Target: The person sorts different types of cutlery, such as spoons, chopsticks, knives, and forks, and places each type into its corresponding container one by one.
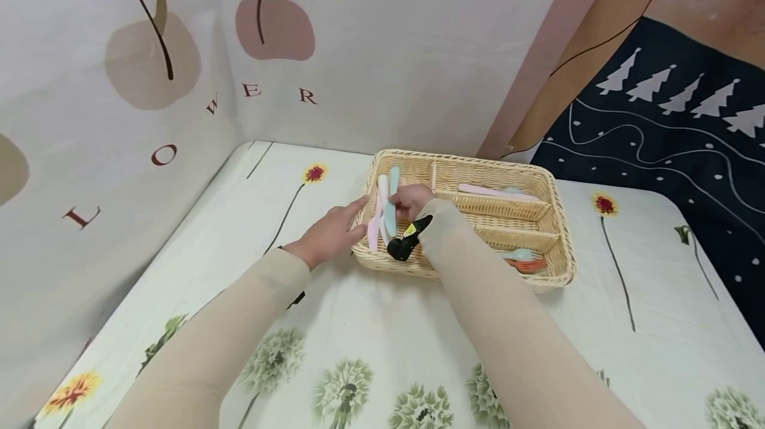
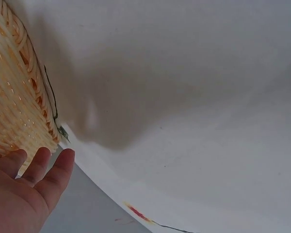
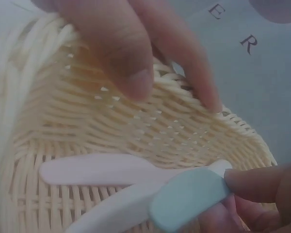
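A wicker basket (image 1: 387, 263) with dividers stands on the table. In its left compartment lie a pink plastic knife (image 1: 373, 233), a white one (image 1: 383, 184) and a light blue knife (image 1: 390, 218). My right hand (image 1: 414, 200) pinches the light blue knife between thumb and fingers; in the right wrist view its rounded end (image 3: 184, 199) lies over the white knife (image 3: 114, 208). My left hand (image 1: 332, 233) holds the basket's left rim, its thumb (image 3: 131, 63) inside the wall and an index finger along the rim. Its other fingers (image 2: 56, 177) show loosely bent near the outer wall.
The basket's right compartments hold a pink utensil (image 1: 496, 192) at the back, and a light blue (image 1: 521, 254) and an orange utensil (image 1: 528, 265) at the front. A flower-print cloth (image 1: 358, 336) covers the table. Patterned hangings (image 1: 388, 84) rise behind and to the left.
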A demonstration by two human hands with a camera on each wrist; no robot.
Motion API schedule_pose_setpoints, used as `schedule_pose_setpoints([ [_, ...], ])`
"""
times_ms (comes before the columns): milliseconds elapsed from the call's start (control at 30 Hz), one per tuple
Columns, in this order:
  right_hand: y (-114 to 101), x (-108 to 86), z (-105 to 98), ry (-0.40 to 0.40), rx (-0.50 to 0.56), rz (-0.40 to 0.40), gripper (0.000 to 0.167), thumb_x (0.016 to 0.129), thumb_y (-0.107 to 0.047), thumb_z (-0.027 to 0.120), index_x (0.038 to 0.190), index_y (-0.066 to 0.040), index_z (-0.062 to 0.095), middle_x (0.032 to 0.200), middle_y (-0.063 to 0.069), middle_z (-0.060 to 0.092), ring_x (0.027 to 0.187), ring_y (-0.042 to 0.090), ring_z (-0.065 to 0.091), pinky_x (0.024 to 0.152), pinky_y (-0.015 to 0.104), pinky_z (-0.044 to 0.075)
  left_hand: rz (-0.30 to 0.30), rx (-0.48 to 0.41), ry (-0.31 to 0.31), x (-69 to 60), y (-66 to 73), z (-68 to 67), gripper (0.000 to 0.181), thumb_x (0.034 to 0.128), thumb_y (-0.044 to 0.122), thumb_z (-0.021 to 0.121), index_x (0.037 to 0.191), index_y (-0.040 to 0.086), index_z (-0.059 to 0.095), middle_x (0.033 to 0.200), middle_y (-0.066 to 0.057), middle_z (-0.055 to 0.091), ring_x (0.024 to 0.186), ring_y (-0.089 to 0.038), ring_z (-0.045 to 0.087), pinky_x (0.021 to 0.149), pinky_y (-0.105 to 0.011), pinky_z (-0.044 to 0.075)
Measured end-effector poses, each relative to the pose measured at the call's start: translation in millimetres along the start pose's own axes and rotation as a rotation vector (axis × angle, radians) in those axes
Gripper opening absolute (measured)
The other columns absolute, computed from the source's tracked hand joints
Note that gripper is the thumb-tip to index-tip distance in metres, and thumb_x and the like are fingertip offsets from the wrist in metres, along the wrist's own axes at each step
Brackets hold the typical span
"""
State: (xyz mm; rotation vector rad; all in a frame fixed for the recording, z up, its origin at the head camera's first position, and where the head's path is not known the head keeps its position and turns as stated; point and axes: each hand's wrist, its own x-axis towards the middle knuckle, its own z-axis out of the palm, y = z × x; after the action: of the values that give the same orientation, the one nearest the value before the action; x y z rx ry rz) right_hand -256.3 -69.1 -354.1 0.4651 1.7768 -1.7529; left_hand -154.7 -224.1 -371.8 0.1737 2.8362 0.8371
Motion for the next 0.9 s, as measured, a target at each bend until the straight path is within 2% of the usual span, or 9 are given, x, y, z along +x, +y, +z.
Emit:
schedule_pose_setpoints([
  [200,2.8,3.6,0.7,0.026,-0.061,0.001,0.031,0.092,0.004,0.057,0.122,0.006,0.057,0.084,0.008,0.054,0.06,0.012,0.053,0.049,0.019,0.046,0.0,0.002,0.005,0.2,0.1,0.5,0.066,0.0948,0.032,0.043,0.155,0.015,0.023,0.144,-0.019,0.046,0.133,-0.033,0.041,0.109,-0.048,0.034],
  [333,3.7,2.5,-0.5,0.026,-0.089,-0.012,0.029,0.091,0.006,0.056,0.12,0.01,0.057,0.085,0.009,0.054,0.068,0.016,0.057,0.071,0.026,0.056,0.009,-0.008,0.005,0.3,0.7,0.8,0.066,0.0946,0.032,0.043,0.155,0.014,0.022,0.145,-0.018,0.045,0.131,-0.031,0.043,0.109,-0.047,0.035],
  [433,3.8,3.2,-1.3,0.025,-0.115,-0.016,0.029,0.091,0.008,0.055,0.12,0.01,0.057,0.088,0.01,0.054,0.072,0.017,0.057,0.084,0.031,0.055,0.008,-0.01,0.002,1.0,1.3,0.9,0.066,0.0948,0.032,0.043,0.155,0.014,0.022,0.145,-0.018,0.045,0.132,-0.031,0.043,0.109,-0.046,0.034],
  [667,3.6,6.4,-2.0,0.018,-0.196,-0.008,0.032,0.091,0.01,0.053,0.123,0.007,0.056,0.098,0.01,0.054,0.077,0.018,0.055,0.073,0.027,0.054,0.002,0.002,0.003,1.4,0.6,0.8,0.066,0.0953,0.033,0.043,0.155,0.015,0.022,0.146,-0.018,0.044,0.135,-0.032,0.04,0.11,-0.047,0.033],
  [833,5.3,7.9,-1.5,0.006,-0.199,-0.01,0.037,0.091,0.012,0.05,0.128,0.005,0.054,0.108,0.012,0.054,0.087,0.02,0.056,0.088,0.033,0.053,-0.005,-0.007,0.001,1.4,-0.4,1.3,0.066,0.0955,0.033,0.044,0.155,0.016,0.022,0.146,-0.019,0.044,0.135,-0.033,0.039,0.11,-0.047,0.033],
  [900,6.2,7.8,-1.0,0.001,-0.187,-0.016,0.041,0.091,0.013,0.05,0.131,0.003,0.054,0.115,0.013,0.056,0.087,0.019,0.055,0.089,0.033,0.053,-0.007,-0.011,0.001,1.5,-1.0,1.5,0.066,0.0956,0.033,0.043,0.155,0.016,0.022,0.146,-0.018,0.044,0.135,-0.032,0.04,0.11,-0.047,0.033],
])
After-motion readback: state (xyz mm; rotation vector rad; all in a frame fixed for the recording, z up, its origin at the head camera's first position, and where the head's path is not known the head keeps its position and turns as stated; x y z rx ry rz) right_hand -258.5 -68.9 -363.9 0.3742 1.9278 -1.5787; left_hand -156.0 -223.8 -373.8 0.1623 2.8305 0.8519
